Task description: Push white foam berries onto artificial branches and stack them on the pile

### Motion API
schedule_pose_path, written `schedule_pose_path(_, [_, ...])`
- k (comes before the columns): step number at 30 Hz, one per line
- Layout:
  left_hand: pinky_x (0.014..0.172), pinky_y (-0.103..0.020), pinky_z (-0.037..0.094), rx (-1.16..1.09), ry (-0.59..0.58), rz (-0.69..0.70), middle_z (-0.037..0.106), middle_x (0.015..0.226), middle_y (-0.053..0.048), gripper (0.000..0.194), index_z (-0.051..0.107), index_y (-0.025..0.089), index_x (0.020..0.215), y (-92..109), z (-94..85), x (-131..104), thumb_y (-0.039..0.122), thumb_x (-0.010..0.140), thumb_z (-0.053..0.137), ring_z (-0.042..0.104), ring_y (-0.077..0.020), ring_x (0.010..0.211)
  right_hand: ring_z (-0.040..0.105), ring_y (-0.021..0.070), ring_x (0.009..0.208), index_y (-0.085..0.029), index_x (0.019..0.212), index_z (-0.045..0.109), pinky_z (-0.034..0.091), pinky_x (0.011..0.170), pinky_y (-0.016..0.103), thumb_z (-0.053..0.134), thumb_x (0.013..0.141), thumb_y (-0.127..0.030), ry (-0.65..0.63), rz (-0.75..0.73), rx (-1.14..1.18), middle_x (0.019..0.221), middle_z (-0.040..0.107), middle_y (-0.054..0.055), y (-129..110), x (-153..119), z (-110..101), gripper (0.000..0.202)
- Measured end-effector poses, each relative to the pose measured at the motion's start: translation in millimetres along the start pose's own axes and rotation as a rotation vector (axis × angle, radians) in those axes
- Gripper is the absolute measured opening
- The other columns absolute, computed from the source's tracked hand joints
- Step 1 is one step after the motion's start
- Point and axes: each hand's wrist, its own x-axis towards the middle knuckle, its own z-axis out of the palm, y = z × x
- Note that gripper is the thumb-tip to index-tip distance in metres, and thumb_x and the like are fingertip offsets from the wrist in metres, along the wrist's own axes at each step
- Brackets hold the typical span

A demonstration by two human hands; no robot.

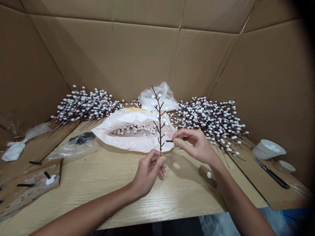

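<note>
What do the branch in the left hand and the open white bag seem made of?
Branch: matte, perhaps plastic or wrapped wire, from its uniform brown and knobbly twigs.
Open white bag: probably thin, glossy plastic, from its shiny creases.

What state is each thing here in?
Left hand: grip closed on branch.
Right hand: grip closed on small black stick.
Branch: upright, lower twigs bare.
White bag: open, white balls inside.
Berry branches: heaped at both sides.
Black-handled tool: lying down, metal end uncovered.
White tub: upright, open.
</note>
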Motion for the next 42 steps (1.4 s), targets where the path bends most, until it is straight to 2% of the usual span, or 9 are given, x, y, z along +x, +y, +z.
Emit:
schedule_pose_path(16, [0.049, -0.025, 0.053, -0.011, 0.004, 0.003, 0.058, 0.069, 0.001, 0.022, 0.05, 0.017, 0.09, -2, -0.4, 0, 0.038, 0.091, 0.054, 0.059, -0.012, 0.058, 0.056, 0.0108, 0.058, -0.014, 0.08, 0.066, 0.043, 0.053, 0.021, 0.062, 0.082, -0.023, 0.041, 0.017, 0.055, 0.067, 0.064, 0.003, -1, 0, -8, 0.01])
schedule_pose_path(22, [0.049, -0.025, 0.053, -0.018, 0.001, -0.012, 0.058, 0.069, 0.001, 0.023, 0.051, 0.016, 0.09, 1, 0.6, 0, 0.039, 0.09, 0.054, 0.058, -0.0119, 0.057, 0.056, 0.0099, 0.052, -0.016, 0.082, 0.068, 0.045, 0.05, 0.021, 0.066, 0.081, -0.022, 0.008, 0.002, 0.387, 0.061, 0.064, 0.001, 2, -2, -17, 0.007])
schedule_pose_path(24, [0.048, -0.025, 0.053, -0.017, -0.003, -0.023, 0.058, 0.068, 0.001, 0.024, 0.052, 0.015, 0.09, 2, 1.3, -1, 0.039, 0.09, 0.054, 0.058, -0.0116, 0.056, 0.056, 0.0104, 0.052, -0.017, 0.083, 0.07, 0.045, 0.049, 0.021, 0.066, 0.081, -0.023, 0.056, -0.035, 0.504, 0.061, 0.064, 0.001, 4, -2, -18, 0.007])
schedule_pose_path(27, [0.048, -0.024, 0.052, -0.013, -0.015, -0.032, 0.058, 0.068, 0.001, 0.024, 0.053, 0.015, 0.091, 3, 2.3, -3, 0.04, 0.091, 0.053, 0.058, -0.0111, 0.054, 0.057, 0.011, 0.055, -0.018, 0.083, 0.071, 0.044, 0.05, 0.022, 0.067, 0.08, -0.021, 0.239, -0.081, 0.612, 0.061, 0.064, 0.0, 5, 0, -17, 0.006])
schedule_pose_path(31, [0.05, -0.025, 0.052, 0.012, -0.033, -0.017, 0.058, 0.068, 0.0, 0.024, 0.054, 0.015, 0.095, 3, 2.9, -5, 0.039, 0.091, 0.053, 0.059, -0.0117, 0.056, 0.056, 0.0108, 0.056, -0.019, 0.082, 0.07, 0.044, 0.052, 0.023, 0.065, 0.08, -0.019, 0.455, -0.088, 0.588, 0.061, 0.064, 0.0, 7, 3, -13, 0.005])
schedule_pose_path(42, [0.053, -0.025, 0.051, 0.065, -0.067, 0.01, 0.058, 0.07, -0.001, 0.025, 0.055, 0.015, 0.095, 1, 2.1, -8, 0.04, 0.093, 0.049, 0.058, -0.0117, 0.058, 0.055, 0.0096, 0.053, -0.019, 0.081, 0.068, 0.045, 0.051, 0.022, 0.065, 0.082, -0.021, 0.531, -0.061, 0.399, 0.06, 0.065, -0.001, 8, 6, -8, 0.004])
